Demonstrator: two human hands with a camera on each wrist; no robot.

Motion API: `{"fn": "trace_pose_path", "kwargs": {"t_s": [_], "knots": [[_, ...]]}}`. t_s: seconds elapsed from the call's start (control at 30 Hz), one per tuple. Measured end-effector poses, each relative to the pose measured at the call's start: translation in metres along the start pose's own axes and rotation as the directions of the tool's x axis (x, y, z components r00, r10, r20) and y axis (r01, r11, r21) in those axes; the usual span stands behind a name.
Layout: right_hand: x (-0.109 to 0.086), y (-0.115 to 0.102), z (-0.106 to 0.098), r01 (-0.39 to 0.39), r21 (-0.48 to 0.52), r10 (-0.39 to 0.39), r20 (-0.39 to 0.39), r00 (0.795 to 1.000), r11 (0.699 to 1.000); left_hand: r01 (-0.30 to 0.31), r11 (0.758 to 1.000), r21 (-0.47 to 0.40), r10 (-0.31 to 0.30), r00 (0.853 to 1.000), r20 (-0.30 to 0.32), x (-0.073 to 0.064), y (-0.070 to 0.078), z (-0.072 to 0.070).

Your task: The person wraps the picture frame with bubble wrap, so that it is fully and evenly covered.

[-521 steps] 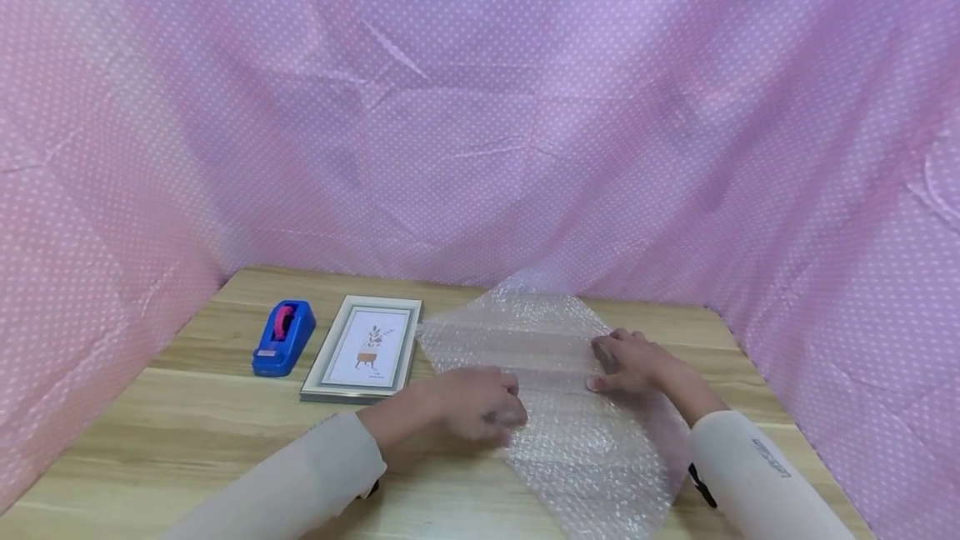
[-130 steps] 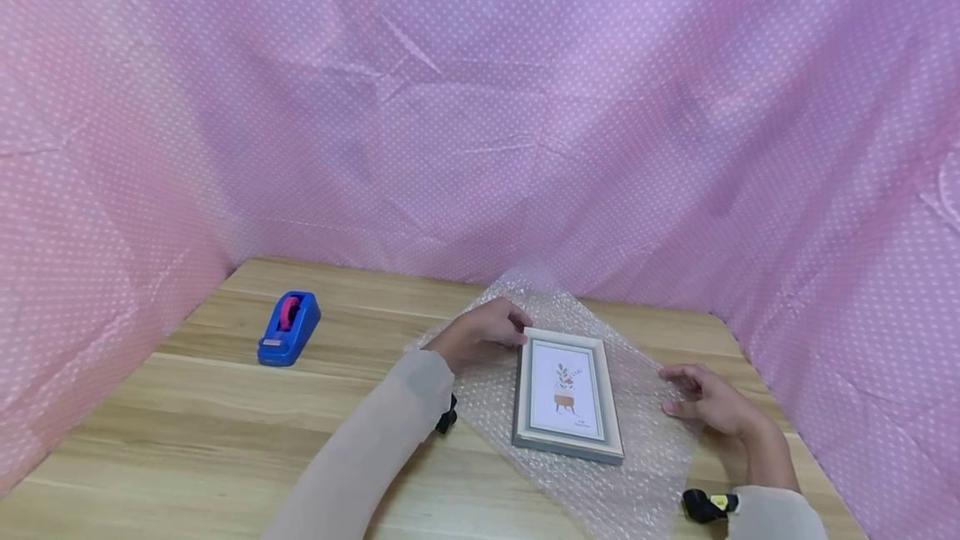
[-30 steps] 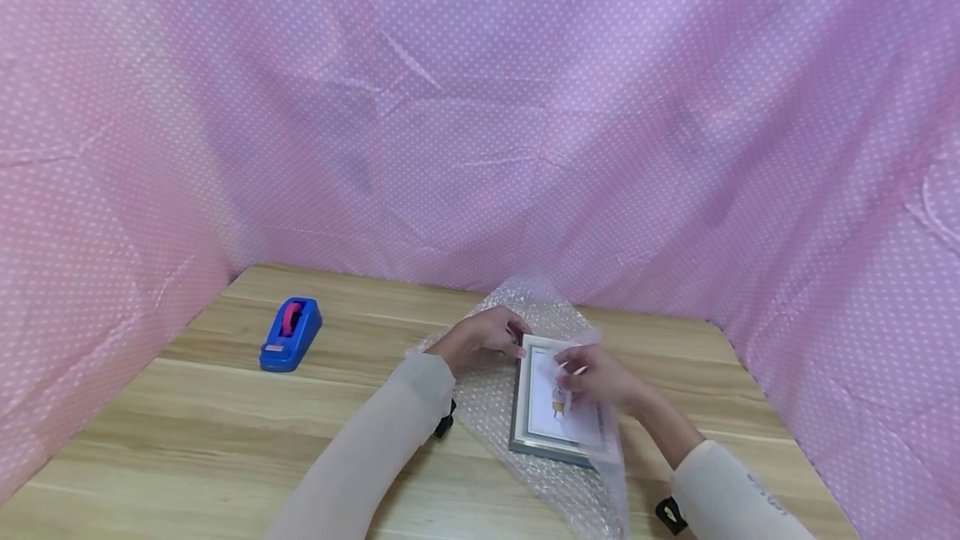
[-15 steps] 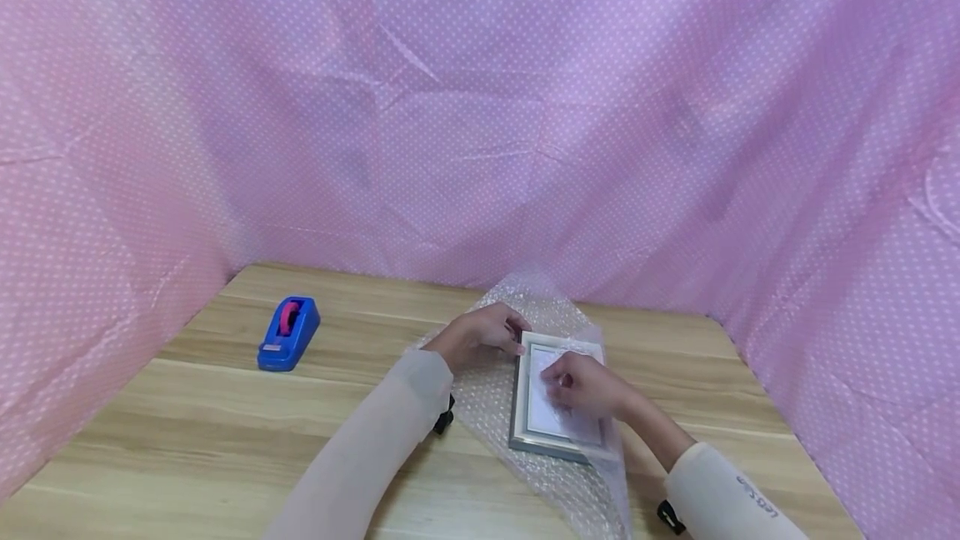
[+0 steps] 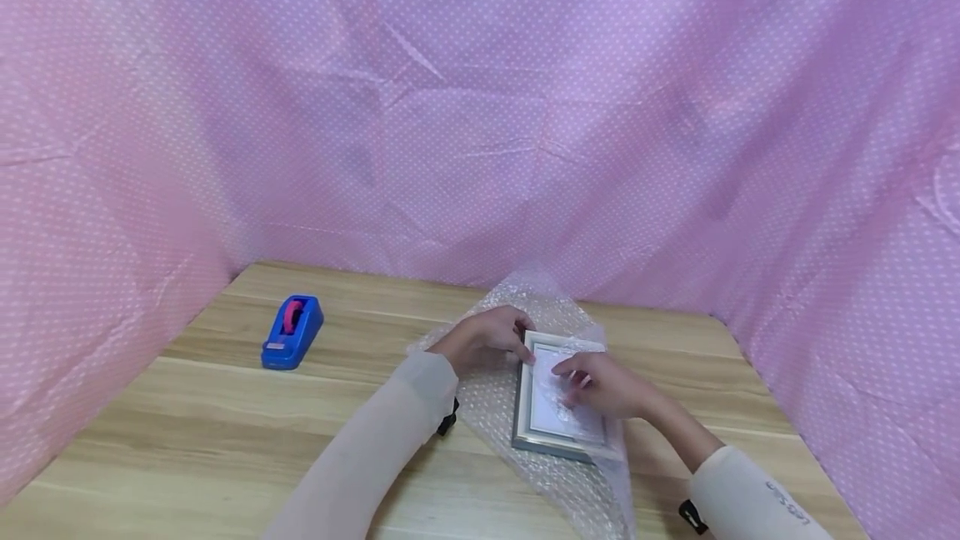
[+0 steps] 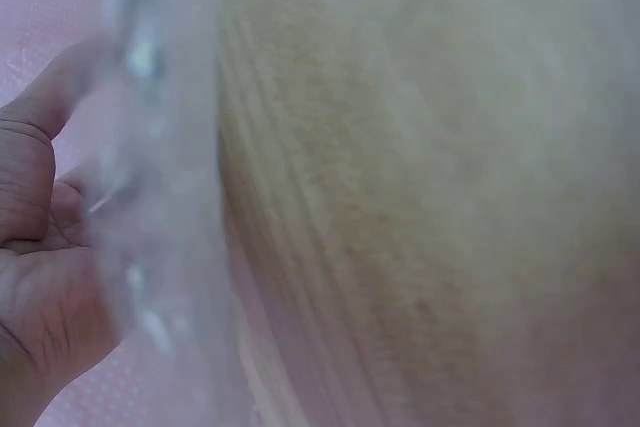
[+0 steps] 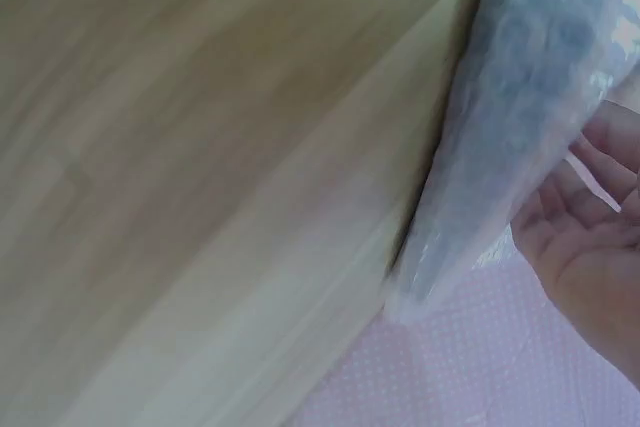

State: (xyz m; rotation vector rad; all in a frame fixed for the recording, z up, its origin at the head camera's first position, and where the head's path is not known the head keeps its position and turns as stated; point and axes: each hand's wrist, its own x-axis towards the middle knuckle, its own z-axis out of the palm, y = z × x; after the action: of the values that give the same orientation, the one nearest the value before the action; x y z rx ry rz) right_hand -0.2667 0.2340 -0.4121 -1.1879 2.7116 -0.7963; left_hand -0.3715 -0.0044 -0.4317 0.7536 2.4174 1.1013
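Note:
A picture frame (image 5: 527,394) with a pale border lies face up on a sheet of bubble wrap (image 5: 491,415). The sheet's right side is folded over the frame, blurring its picture. My left hand (image 5: 487,333) grips the frame at its upper left edge, thumb on the border. From the right, my right hand (image 5: 611,387) rests on the folded flap over the picture, index finger and thumb apart. In the right wrist view, bubble wrap (image 7: 520,117) covers the frame's side, and the fingers (image 7: 570,207) lie against it. Bubble wrap (image 6: 165,197) partly hides the left hand in its wrist view.
A blue tape dispenser (image 5: 288,348) with a pink core stands at the left of the wooden table (image 5: 225,440). Pink dotted cloth (image 5: 480,148) hangs around the back and sides. The sheet's far corner reaches the table's back edge.
The frame went from beside the dispenser onto the bubble wrap. The right hand then folded the right side over it. Lately its fingers spread slightly, and the left thumb moved further onto the frame.

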Motion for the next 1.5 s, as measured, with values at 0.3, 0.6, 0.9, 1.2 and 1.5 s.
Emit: {"fn": "trace_pose_path", "kwargs": {"t_s": [0.3,0.6,0.9,1.2,1.5], "knots": [[-0.031,0.013,-0.012,0.063,-0.434,-0.073,-0.008,0.997,0.899,0.011,1.0,-0.016,-0.011,1.0,0.015,0.003,0.005,-0.001],[-0.035,0.03,-0.003,0.177,-0.554,-0.199,0.02,0.98,0.814,0.011,1.0,0.0,-0.011,1.0,-0.021,0.002,0.006,-0.004],[-0.034,0.031,0.001,0.147,-0.55,-0.165,0.016,0.986,0.822,-0.009,0.999,0.053,0.014,0.997,-0.079,-0.015,-0.001,-0.013],[-0.035,0.027,0.005,0.105,-0.528,-0.114,0.015,0.993,0.843,0.08,0.96,0.269,-0.021,0.977,-0.214,-0.061,-0.039,-0.063],[-0.035,0.028,0.006,0.105,-0.529,-0.122,0.002,0.993,0.842,0.207,0.978,0.02,-0.205,0.977,-0.062,-0.113,-0.066,-0.093]]}}
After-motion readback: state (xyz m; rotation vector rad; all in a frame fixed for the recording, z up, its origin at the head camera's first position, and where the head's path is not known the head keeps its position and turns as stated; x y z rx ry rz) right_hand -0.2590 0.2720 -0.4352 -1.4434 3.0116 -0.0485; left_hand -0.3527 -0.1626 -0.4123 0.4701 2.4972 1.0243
